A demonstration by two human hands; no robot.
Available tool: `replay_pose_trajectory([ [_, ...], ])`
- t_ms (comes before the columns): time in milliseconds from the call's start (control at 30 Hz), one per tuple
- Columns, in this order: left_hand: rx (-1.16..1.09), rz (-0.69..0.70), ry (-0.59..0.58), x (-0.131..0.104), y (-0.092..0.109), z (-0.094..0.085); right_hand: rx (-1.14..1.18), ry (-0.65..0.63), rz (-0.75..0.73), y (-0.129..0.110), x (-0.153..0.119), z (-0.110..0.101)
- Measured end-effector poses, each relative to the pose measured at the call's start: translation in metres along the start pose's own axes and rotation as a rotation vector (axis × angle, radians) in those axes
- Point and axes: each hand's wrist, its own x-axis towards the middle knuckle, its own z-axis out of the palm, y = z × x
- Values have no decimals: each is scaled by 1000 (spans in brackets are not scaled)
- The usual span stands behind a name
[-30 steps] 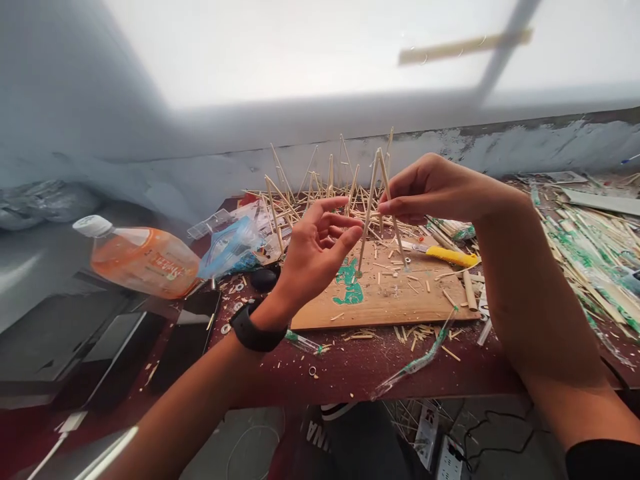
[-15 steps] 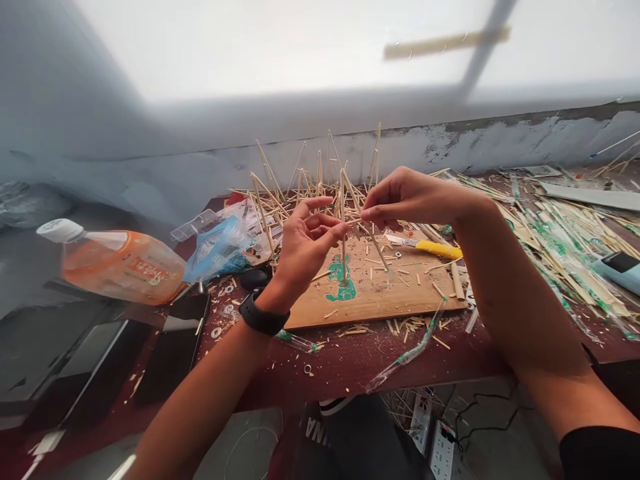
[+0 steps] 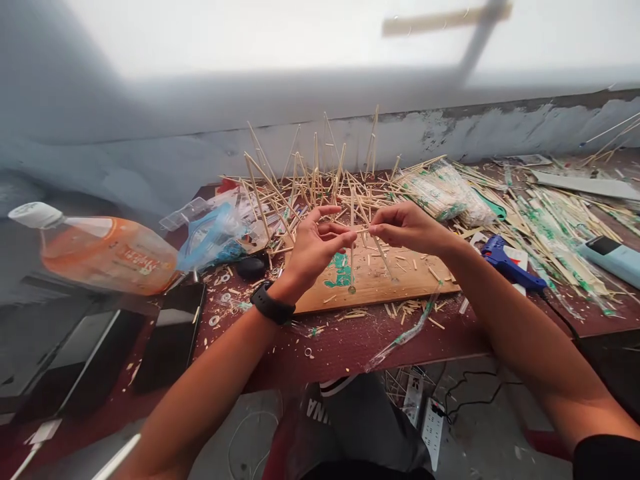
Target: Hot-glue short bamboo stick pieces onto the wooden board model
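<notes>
Above the wooden board [image 3: 320, 301], my left hand [image 3: 317, 250] pinches one leg of an A-shaped frame of thin wooden sticks [image 3: 352, 270] between thumb and finger; its other fingers are loosely curled. My right hand [image 3: 413, 228] is closed at the frame's other leg, its fingertips at a short crosspiece [image 3: 363, 231] that spans the two legs. Both legs slant down toward the board. A green patch [image 3: 340, 270] marks the board, and short stick offcuts lie scattered on it. The fingers partly cover the joints.
Behind the board stand several stick frames [image 3: 316, 167] among loose sticks. A blue glue gun [image 3: 510, 263] lies right, near wrapped sticks [image 3: 445, 190]. At left are an orange drink bottle [image 3: 110, 253], a blue plastic bag [image 3: 213, 237] and a black phone [image 3: 173, 333].
My right hand has come lower, its fingertips now at the crosspiece between the legs. The view has shifted, and the glue gun now shows beside my right forearm.
</notes>
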Motion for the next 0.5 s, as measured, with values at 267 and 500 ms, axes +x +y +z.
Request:
replay_pose_trajectory([
  [267, -8, -70, -7, -2, -7, 2, -3, 81, -27, 15, -3, 8],
  [500, -13, -82, -26, -2, -11, 4, -14, 109, -76, 19, -6, 12],
])
